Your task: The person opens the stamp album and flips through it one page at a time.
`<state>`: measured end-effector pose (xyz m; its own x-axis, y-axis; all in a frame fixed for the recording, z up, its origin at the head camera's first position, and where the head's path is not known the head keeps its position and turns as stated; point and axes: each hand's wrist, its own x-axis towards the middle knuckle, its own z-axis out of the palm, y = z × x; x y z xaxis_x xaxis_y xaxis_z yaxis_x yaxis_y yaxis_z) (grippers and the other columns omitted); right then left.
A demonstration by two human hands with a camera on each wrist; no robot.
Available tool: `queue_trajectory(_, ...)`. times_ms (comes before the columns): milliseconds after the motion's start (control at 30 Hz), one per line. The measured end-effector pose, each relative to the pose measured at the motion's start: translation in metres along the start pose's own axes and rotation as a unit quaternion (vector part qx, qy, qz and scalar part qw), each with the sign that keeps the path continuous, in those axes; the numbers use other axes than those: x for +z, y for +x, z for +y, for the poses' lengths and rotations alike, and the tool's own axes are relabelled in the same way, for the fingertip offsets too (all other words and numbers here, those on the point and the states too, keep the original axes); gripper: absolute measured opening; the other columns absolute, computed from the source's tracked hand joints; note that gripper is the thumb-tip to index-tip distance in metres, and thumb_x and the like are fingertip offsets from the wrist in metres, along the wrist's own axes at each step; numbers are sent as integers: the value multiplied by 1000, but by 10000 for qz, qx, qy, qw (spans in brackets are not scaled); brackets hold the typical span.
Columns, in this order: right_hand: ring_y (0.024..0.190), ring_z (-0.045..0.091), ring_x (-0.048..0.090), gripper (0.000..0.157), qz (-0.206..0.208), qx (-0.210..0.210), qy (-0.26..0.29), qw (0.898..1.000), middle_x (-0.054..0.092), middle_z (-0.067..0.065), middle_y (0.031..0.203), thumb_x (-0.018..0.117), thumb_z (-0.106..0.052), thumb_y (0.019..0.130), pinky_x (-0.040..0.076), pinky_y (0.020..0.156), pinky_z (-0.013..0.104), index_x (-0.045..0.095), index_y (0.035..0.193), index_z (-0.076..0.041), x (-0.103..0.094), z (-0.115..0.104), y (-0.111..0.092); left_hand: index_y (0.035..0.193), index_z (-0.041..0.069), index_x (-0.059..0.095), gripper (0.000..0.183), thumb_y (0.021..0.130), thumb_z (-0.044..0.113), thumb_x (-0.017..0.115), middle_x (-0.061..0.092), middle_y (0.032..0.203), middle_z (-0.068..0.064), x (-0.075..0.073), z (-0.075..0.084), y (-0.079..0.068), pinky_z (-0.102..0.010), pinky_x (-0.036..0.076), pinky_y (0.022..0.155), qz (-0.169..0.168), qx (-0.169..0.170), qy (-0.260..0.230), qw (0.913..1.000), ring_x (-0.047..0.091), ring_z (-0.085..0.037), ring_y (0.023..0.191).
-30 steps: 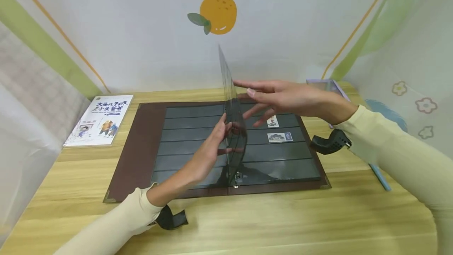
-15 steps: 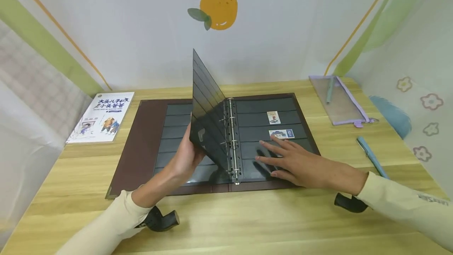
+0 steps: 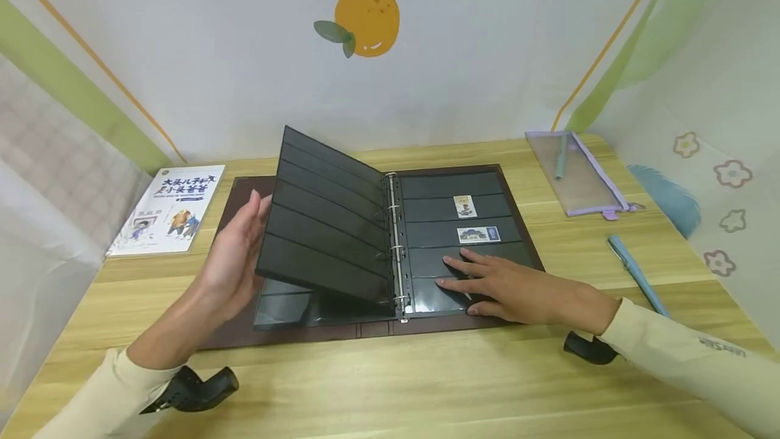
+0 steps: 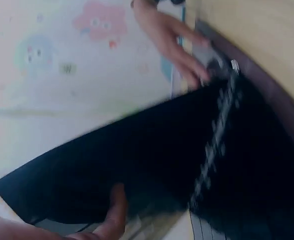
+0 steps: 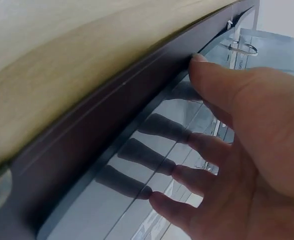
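A brown ring-bound stamp album (image 3: 225,336) lies spread on the table. One black pocket page (image 3: 323,222) slants up on the left of the metal rings (image 3: 397,249). My left hand (image 3: 228,269) is behind that page at its outer edge, the fingers partly hidden by it; the thumb stays off the page's front. With fingers spread, my right hand (image 3: 512,286) rests on the lower part of the right-hand page (image 3: 435,263). Just beyond its fingertips, two stamps sit in the pockets: an upright one (image 3: 464,206) and a wider one (image 3: 478,234).
At the left lies a white picture book (image 3: 167,210). A mesh zip pouch (image 3: 579,178) with a pen inside is at the back right, and a blue pen (image 3: 636,273) lies in front of it. A printed curtain (image 3: 475,59) stands behind the wooden table (image 3: 426,385).
The raised page has swung from upright over to the left, with my left hand moving along. My right hand left the page and came down onto the right-hand page.
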<state>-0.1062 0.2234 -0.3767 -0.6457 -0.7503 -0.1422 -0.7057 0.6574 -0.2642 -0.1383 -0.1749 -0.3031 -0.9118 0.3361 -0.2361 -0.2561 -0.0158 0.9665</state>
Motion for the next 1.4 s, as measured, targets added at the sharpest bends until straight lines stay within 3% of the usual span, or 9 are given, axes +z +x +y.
queue_trajectory(100, 149, 50, 28, 61, -70, 120, 113, 9998, 30, 19, 165, 62, -28, 101, 37, 112, 66, 40, 157, -21, -2, -1, -1, 164, 26, 9, 70, 106, 58, 32, 51, 134, 8, -19, -2, 7, -30, 54, 95, 324, -201, 570, 9976, 59, -3, 115)
queue_trajectory(200, 150, 49, 27, 61, -148, 177, 170, 9996, 29, 18, 165, 63, -27, 101, 37, 112, 65, 39, 157, -21, -4, -2, -1, 164, 15, 16, 69, 108, 46, 41, 61, 132, -9, -31, -9, 17, -25, 56, 82, 824, -90, 1867, 9789, 66, -4, 98)
queue_trajectory(333, 150, 48, 28, 63, -304, 154, 174, 9993, 28, 17, 166, 64, -27, 100, 40, 111, 61, 38, 158, -23, -9, -3, 0, 152, 0, 42, 60, 105, 35, 53, 71, 116, -23, -47, -27, 28, -25, 49, 75, 1441, 307, 3959, 9064, 65, -16, 93)
queue_trajectory(433, 150, 48, 29, 64, -366, 129, 178, 9991, 29, 18, 165, 66, -25, 99, 42, 110, 60, 39, 157, -23, -11, -4, 1, 142, -8, 52, 56, 102, 30, 60, 74, 100, -21, -56, -39, 33, -27, 44, 65, 1447, 469, 4809, 8635, 64, -22, 81)
queue_trajectory(633, 149, 49, 30, 65, -346, 173, 169, 9991, 30, 18, 165, 67, -24, 98, 42, 109, 61, 41, 157, -22, -12, -6, 2, 132, -20, 55, 51, 100, 19, 63, 66, 73, -17, -52, -52, 34, -29, 37, 51, 1013, 696, 5723, 8108, 49, -18, 56)
queue_trajectory(900, 151, 48, 27, 67, -338, 394, 286, 9982, 28, 16, 166, 70, -22, 96, 39, 111, 63, 41, 156, -23, -9, -8, 2, 137, -12, 55, 58, 97, 28, 69, 49, 132, -40, -29, -68, 22, -57, 52, 79, 860, 1300, 6871, 7097, 54, -51, 114)
queue_trajectory(1000, 151, 48, 27, 67, -276, 369, 256, 9986, 29, 16, 166, 70, -22, 95, 39, 111, 64, 41, 156, -23, -7, -7, 2, 149, 4, 49, 64, 98, 39, 65, 36, 155, -33, -20, -71, 18, -69, 42, 98, 515, 1392, 6957, 7029, 35, -53, 142)
queue_trajectory(1133, 150, 49, 29, 68, -155, 233, 198, 9994, 30, 18, 165, 70, -22, 95, 40, 109, 66, 41, 156, -22, -5, -4, 1, 159, 16, 36, 71, 99, 47, 60, 21, 166, -24, -10, -74, 16, -75, 25, 111, -153, 1079, 6877, 7178, 15, -50, 154)
queue_trajectory(1400, 146, 45, 38, 64, 54, -11, 218, 9997, 34, 18, 163, 69, -27, 96, 45, 108, 58, 44, 155, -21, -9, 5, -3, 160, 17, 32, 73, 100, 48, 58, 19, 168, -22, -4, -77, 15, -78, 21, 112, -442, 730, 6847, 7238, 16, -49, 153)
